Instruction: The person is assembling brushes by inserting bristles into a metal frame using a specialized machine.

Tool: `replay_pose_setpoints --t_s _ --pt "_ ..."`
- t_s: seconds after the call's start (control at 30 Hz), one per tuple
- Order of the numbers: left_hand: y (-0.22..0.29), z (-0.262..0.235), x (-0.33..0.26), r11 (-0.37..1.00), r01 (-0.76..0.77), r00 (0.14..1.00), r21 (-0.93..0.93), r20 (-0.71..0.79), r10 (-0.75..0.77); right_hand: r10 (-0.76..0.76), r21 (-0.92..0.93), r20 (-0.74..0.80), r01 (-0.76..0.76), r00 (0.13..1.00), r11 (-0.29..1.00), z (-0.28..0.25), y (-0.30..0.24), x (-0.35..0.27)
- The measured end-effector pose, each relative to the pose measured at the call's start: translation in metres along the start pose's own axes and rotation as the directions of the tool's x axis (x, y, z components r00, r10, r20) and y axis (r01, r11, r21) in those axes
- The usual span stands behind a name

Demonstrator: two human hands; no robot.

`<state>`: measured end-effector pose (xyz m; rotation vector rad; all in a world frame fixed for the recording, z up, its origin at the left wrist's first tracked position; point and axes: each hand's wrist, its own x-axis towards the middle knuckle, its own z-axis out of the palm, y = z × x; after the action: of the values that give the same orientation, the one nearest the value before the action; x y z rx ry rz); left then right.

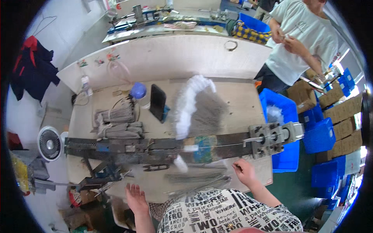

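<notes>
My left hand [136, 197] is raised at the table's front edge, palm up and fingers stretched out, holding nothing. My right hand [245, 173] is closed in a pinch near the right end of the long metal bench fixture [163, 150]. A small dark thing shows at its fingertips, too small to name. A thin straight rod [229, 146] runs along the fixture to the bolted metal block [268, 139] at the right. Between my hands, a loose bunch of thin grey rods [198, 178] lies in front of the fixture.
Behind the fixture are tied bundles of grey rods [118, 120], a phone on a stand [157, 103], a blue-lidded jar [139, 93] and a white fluffy strip [188, 105]. A blue bin [285, 163] stands right. A fan [50, 143] is left; a co-worker [301, 39] stands far right.
</notes>
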<state>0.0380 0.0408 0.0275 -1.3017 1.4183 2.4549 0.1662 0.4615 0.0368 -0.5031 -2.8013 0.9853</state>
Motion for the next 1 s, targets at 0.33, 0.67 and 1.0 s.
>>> replay_pose_setpoints --t_s 0.33,0.67,1.0 --pt "-0.022 0.177 -0.1 0.468 -0.879 -0.192 -0.086 0.964 -0.183 -0.545 0.455 -0.172 0.557 0.82 0.695 -0.098 -0.148 0.059" --pt "-0.007 0.108 -0.076 0.792 -0.587 0.428 0.165 0.894 0.131 -0.026 0.454 0.63 -0.341 0.776 0.823 0.096 -0.125 0.06" --pt "-0.008 0.137 -0.063 0.649 -0.756 0.222 0.087 0.966 0.129 -0.548 -0.638 0.238 0.554 0.802 0.535 -0.051 -0.091 0.108"
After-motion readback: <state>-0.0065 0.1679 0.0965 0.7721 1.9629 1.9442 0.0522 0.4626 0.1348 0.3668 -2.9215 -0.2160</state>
